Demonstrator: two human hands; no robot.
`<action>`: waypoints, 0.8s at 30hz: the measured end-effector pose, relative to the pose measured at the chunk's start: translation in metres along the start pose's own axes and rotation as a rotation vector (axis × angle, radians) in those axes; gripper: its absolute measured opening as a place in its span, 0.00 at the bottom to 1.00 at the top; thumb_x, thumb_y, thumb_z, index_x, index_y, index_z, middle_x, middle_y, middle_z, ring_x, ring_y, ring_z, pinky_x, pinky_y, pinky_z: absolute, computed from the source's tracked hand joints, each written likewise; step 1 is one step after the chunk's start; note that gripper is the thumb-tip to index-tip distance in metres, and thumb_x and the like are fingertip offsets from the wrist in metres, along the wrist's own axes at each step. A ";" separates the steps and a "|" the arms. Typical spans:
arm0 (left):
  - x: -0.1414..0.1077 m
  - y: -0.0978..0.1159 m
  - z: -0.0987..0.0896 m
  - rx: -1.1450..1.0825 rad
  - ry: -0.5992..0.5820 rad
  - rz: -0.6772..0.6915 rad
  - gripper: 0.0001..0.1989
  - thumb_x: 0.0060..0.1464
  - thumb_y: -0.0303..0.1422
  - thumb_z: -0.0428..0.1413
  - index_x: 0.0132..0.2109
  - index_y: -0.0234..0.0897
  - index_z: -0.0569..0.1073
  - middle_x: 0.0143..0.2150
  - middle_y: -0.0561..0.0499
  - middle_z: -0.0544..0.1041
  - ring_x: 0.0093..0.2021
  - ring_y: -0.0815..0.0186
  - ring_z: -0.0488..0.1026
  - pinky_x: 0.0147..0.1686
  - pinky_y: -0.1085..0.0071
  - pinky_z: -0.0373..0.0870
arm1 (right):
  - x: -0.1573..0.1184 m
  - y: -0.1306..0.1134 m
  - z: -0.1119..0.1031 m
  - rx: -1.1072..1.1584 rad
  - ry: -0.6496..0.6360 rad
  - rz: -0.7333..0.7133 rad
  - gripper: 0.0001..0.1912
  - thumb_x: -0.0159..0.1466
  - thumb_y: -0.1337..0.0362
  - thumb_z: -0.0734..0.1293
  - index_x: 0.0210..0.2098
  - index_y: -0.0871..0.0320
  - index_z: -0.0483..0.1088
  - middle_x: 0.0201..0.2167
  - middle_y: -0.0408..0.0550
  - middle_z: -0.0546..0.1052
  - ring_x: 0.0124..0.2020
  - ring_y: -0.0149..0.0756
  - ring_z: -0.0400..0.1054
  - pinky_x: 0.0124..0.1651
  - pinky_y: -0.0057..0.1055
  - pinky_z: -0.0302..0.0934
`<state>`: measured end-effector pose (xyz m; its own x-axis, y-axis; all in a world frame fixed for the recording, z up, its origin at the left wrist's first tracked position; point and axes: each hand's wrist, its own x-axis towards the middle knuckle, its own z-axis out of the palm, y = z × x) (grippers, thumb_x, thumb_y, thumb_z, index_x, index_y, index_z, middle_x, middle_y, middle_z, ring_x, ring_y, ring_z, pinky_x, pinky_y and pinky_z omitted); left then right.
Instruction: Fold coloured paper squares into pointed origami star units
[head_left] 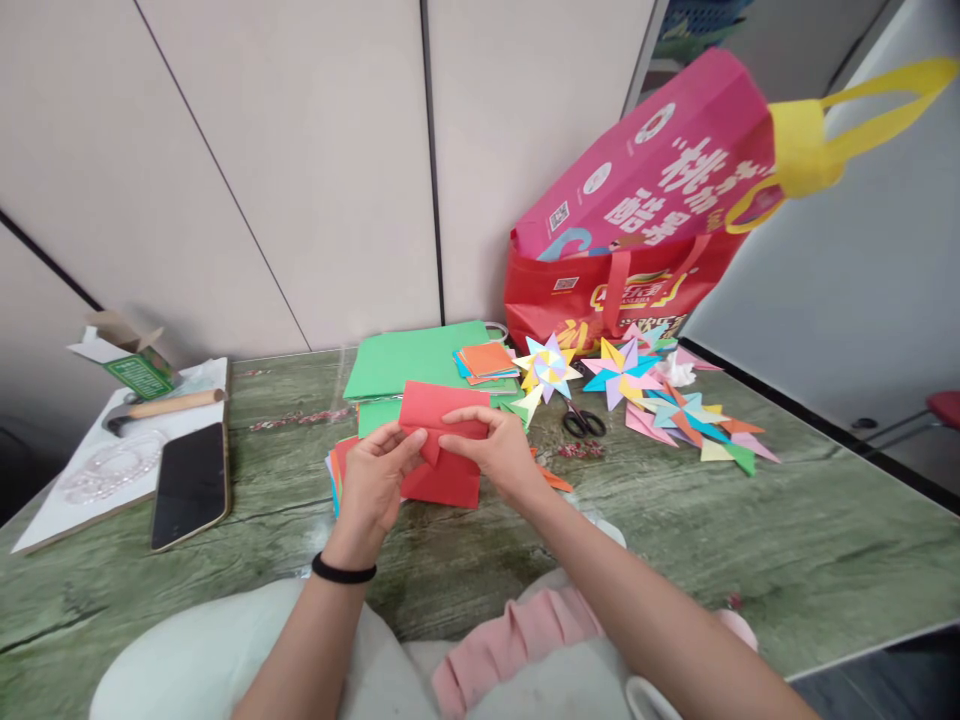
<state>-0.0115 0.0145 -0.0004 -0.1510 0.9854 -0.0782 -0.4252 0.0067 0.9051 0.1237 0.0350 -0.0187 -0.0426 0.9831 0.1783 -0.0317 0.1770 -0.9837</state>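
A small folded piece of red paper is pinched between my two hands, its lower tip pointing down. My left hand grips its left side with thumb and fingers; a black band circles that wrist. From the right, my right hand holds the other side between thumb and fingers. Behind and below the folded piece lies a larger red sheet. Colored paper sheets stick out beside my left hand, and part of that pile is hidden. Green paper lies farther back.
Small orange squares top the green stack. Folded paper stars and black-handled scissors lie to the right, before a red bag and pink bag. Leftward are a phone, a wooden-handled tool, and a small box.
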 end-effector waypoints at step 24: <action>-0.003 0.001 0.004 -0.003 0.059 0.018 0.12 0.27 0.27 0.68 0.23 0.31 0.74 0.20 0.56 0.74 0.21 0.73 0.70 0.24 0.75 0.71 | -0.003 -0.006 0.003 -0.027 0.037 -0.034 0.11 0.46 0.62 0.71 0.30 0.59 0.73 0.30 0.45 0.77 0.31 0.35 0.69 0.35 0.30 0.63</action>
<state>-0.0083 0.0123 0.0027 -0.2109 0.9737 -0.0863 -0.4243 -0.0116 0.9055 0.1208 0.0309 -0.0137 -0.0054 0.9775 0.2108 -0.0060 0.2108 -0.9775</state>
